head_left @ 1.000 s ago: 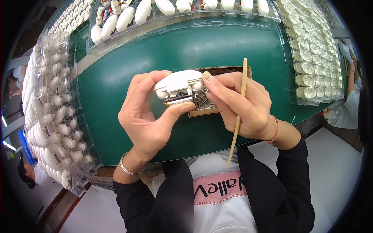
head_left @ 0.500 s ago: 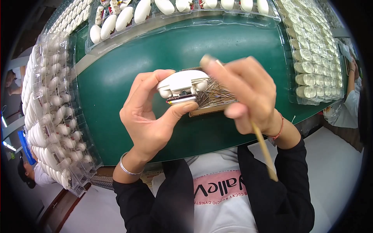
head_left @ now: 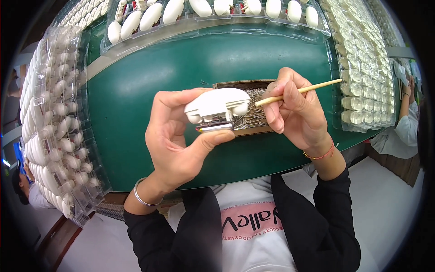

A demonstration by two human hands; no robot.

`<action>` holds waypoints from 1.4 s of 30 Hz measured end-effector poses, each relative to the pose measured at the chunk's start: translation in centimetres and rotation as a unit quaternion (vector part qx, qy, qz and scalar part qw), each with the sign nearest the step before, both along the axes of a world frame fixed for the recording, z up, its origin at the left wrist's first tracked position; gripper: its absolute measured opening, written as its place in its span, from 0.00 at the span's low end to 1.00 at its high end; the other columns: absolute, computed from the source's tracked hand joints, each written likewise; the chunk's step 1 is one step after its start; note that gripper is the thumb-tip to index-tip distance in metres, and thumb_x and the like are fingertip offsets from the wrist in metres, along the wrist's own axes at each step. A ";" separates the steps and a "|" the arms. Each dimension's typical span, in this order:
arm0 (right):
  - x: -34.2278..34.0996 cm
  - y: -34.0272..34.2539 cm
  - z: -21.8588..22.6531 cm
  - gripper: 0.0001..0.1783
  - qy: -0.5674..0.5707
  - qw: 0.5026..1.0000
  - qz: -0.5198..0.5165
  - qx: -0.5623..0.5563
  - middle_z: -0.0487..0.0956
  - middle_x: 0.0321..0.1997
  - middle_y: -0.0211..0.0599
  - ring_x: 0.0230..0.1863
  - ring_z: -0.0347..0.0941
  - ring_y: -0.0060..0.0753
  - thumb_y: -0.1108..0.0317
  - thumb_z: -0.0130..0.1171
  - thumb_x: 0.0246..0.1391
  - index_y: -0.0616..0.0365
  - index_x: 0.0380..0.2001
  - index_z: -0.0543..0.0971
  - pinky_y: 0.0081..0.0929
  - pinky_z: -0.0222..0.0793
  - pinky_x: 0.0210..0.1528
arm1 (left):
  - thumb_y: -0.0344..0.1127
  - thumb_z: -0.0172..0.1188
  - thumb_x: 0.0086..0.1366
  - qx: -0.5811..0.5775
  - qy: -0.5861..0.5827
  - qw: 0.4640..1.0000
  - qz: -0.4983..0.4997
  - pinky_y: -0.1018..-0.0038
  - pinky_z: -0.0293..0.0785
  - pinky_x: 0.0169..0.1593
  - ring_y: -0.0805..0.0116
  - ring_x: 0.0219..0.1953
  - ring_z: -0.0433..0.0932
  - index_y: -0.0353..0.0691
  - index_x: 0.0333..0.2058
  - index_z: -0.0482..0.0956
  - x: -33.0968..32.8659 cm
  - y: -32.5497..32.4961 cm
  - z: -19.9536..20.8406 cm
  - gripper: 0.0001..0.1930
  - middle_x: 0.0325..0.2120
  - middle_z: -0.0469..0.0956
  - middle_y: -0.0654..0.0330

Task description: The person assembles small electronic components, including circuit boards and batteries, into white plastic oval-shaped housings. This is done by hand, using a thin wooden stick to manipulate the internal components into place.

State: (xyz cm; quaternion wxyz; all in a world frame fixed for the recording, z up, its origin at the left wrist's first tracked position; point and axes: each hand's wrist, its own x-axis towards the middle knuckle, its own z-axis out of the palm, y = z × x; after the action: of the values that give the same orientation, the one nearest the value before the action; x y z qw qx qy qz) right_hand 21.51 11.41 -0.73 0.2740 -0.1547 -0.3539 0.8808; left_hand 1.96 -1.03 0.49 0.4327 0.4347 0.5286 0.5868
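My left hand (head_left: 174, 140) grips a white plastic device with a smooth rounded shell (head_left: 219, 100), thumb below and fingers on its upper left side. Two round white knobs and a dark inner part with small coloured wires show on the device's near side. In my right hand (head_left: 301, 106) is a thin wooden stick (head_left: 322, 85), pinched between thumb and fingers, one end pointing left towards the device without touching it. Behind and between the hands lies an open cardboard box (head_left: 244, 83) of thin metal pins (head_left: 253, 119), partly hidden by both.
The green table (head_left: 149, 72) curves round in front of me. Clear trays of white devices stand at the left (head_left: 59, 131) and along the far side (head_left: 181, 22). Stacked clear trays of rounded pieces (head_left: 364, 90) rise at the right. Other people sit beyond both sides.
My right hand has turned over, and the stick has swung from pointing down towards me to lying nearly level, tip near the device. The left hand still holds the device, slightly lower.
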 end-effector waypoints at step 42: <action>-0.6 -0.6 -1.1 0.10 0.036 0.990 -0.048 0.130 0.79 0.33 0.53 0.27 0.77 0.27 0.64 0.53 0.66 0.60 0.38 0.72 0.20 0.75 0.27 | 0.27 0.77 0.48 0.030 0.038 0.999 0.013 0.72 0.78 0.48 0.65 0.42 0.82 0.28 0.44 0.67 0.6 -0.2 0.3 0.29 0.39 0.80 0.47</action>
State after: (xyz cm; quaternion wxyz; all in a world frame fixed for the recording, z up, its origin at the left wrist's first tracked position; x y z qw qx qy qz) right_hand 20.90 10.77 -1.83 0.3461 -0.1025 -0.4472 0.8183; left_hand 2.54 -1.26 0.76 0.3915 0.4627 0.5326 0.5907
